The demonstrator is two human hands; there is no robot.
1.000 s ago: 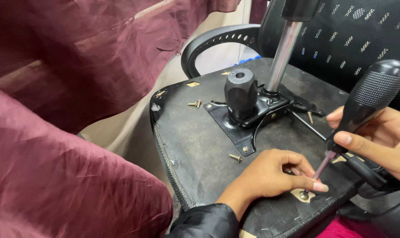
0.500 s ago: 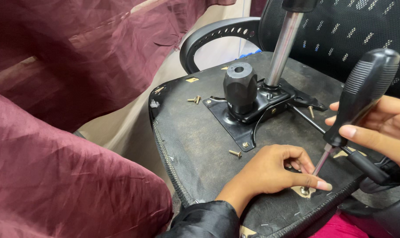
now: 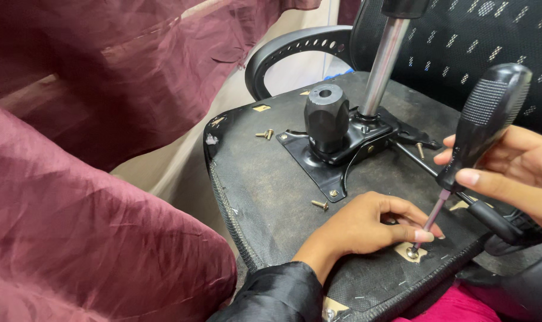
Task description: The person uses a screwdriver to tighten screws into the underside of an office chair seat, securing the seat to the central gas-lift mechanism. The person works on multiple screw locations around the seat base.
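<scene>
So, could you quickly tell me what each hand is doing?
Left hand: resting on the chair underside, fingertips steadying the screwdriver tip.
Right hand: closed on the screwdriver.

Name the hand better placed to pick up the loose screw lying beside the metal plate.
Left. The left hand rests on the seat underside close to the loose screw; the right hand is occupied gripping the screwdriver.

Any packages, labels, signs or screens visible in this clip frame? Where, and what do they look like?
None in view: no package, label, sign or screen.
What shows instead is the black underside of a chair seat, loose screws lying on it, and a black-handled screwdriver in the right hand, its tip guided by the left hand.
</scene>
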